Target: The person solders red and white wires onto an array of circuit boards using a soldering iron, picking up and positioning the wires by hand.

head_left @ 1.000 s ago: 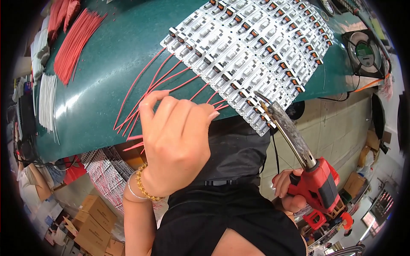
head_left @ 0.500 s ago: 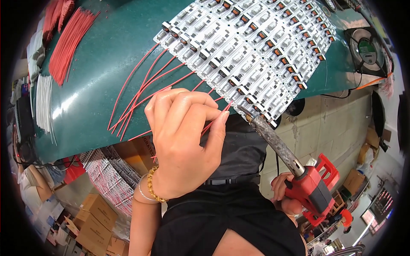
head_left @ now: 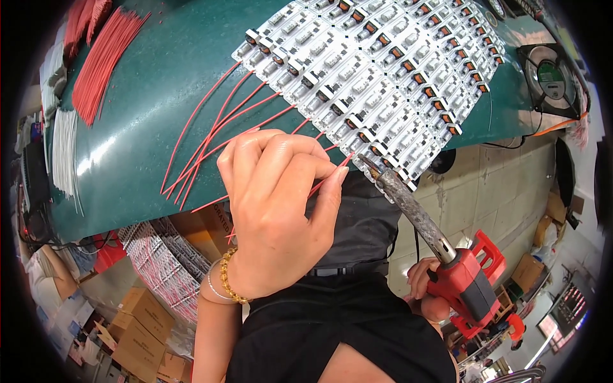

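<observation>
My left hand (head_left: pixel 278 198) is closed, with thumb and forefinger pinching a red wire (head_left: pixel 347 158) at the near edge of a panel of white circuit boards (head_left: pixel 348 60). My right hand (head_left: pixel 424 287) grips a red soldering gun (head_left: pixel 466 287) at the lower right. The gun's dark tip meets the panel's near edge, just right of the pinched wire's end; whether it touches the wire is too small to tell. Several other red wires (head_left: pixel 185 137) run from the panel's left edge across the table, and my left hand covers part of them.
Bundles of red wires (head_left: pixel 105 70) and white wires (head_left: pixel 65 153) lie at the left of the green table (head_left: pixel 147 172). A square fan (head_left: pixel 549 80) stands at the far right. Wired boards (head_left: pixel 163 271) hang below the table's near edge, above cardboard boxes (head_left: pixel 137 325).
The panel has shifted slightly to the right. My left hand, still pinching the wire, has moved a little right too. The soldering tip has moved slightly up along the panel's near edge.
</observation>
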A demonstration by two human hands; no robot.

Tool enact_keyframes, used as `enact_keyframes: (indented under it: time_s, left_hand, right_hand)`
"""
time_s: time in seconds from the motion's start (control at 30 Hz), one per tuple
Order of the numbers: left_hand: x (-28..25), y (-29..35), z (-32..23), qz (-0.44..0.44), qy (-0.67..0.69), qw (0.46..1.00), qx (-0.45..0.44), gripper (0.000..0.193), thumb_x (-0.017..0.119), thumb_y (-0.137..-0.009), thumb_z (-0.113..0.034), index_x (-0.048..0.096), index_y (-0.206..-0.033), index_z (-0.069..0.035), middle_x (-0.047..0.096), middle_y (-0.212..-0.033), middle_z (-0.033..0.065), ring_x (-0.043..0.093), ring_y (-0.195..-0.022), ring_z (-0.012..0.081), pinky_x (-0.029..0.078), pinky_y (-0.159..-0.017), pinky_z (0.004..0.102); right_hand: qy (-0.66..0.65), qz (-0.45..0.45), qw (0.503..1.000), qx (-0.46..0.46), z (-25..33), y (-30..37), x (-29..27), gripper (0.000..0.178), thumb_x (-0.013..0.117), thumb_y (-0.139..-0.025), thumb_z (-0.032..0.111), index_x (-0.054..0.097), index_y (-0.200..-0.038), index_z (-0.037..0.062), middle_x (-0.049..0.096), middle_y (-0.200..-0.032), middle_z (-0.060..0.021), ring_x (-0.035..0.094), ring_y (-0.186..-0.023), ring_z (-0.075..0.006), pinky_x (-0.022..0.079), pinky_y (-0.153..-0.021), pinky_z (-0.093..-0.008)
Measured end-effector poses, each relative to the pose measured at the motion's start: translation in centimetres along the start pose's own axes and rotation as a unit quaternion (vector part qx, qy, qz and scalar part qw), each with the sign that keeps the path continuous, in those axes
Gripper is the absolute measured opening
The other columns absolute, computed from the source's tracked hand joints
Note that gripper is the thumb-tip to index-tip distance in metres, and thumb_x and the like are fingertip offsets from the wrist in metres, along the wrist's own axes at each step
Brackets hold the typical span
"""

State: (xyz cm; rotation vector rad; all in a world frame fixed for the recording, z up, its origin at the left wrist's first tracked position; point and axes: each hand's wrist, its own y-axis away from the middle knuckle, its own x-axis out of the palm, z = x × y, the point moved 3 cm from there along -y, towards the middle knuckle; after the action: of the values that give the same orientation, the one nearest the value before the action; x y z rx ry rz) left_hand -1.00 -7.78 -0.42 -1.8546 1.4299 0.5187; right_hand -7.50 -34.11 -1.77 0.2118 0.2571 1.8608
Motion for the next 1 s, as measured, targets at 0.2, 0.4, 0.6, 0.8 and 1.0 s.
enact_keyframes:
  time_s: [0.2,0.4,0.6,0.8,1.0]
  left_hand:
    - [0.0,0.1,0.0,-0.002,-0.005,1.0,0.003,0.014,0.075,-0.069,-0.002,0.062,-0.073,-0.005,0.061,-0.083,0.0037,0.054,-0.085,0.0233,0.037,-0.085,0.0367]
    - [0.2,0.1,0.1,-0.004,-0.005,1.0,0.002,0.014,0.075,-0.068,-0.002,0.061,-0.072,-0.005,0.061,-0.083,0.0034,0.054,-0.085,0.0235,0.037,-0.084,0.0365]
    - [-0.1,0.1,-0.1,-0.004,-0.017,1.0,-0.001,0.014,0.075,-0.068,-0.002,0.062,-0.072,-0.005,0.061,-0.082,0.0031,0.054,-0.086,0.0237,0.037,-0.083,0.0362]
    - [-0.1,-0.1,-0.1,-0.004,-0.014,1.0,0.005,0.013,0.074,-0.067,0.0,0.064,-0.073,-0.004,0.062,-0.083,0.0041,0.054,-0.084,0.023,0.038,-0.082,0.0361]
    - [-0.6,0.9,0.8,-0.036,0.022,0.999,0.003,0.017,0.08,-0.063,-0.008,0.069,-0.076,-0.007,0.055,-0.07,0.0001,0.052,-0.068,0.0198,0.04,-0.081,0.0381]
  right_hand:
    - [0.046,0.039,0.997,-0.039,-1.0,0.3,-0.6,0.066,0.065,-0.067,0.072,0.056,-0.064,0.0066,0.057,-0.061,-0.0016,0.056,-0.052,-0.0129,0.041,-0.047,-0.0249]
    - [0.047,0.048,0.997,-0.031,-2.3,0.8,-1.5,0.065,0.062,-0.071,0.072,0.054,-0.062,0.0074,0.056,-0.061,-0.0009,0.055,-0.05,-0.0134,0.039,-0.046,-0.0254]
    - [0.066,-0.059,0.993,-0.084,-1.1,1.4,-0.6,0.064,0.066,-0.072,0.067,0.052,-0.06,0.0059,0.055,-0.06,-0.0019,0.054,-0.05,-0.0119,0.039,-0.045,-0.0252]
    - [-0.037,-0.018,0.999,-0.013,0.2,0.0,0.5,0.062,0.072,-0.07,0.062,0.053,-0.06,0.0043,0.055,-0.058,-0.0028,0.054,-0.05,-0.0127,0.04,-0.046,-0.0257]
    - [-0.112,-0.039,0.99,-0.076,-1.0,0.2,0.2,0.071,0.069,-0.068,0.066,0.05,-0.092,0.0022,0.05,-0.053,-0.0011,0.049,-0.046,-0.0149,0.04,-0.047,-0.0282]
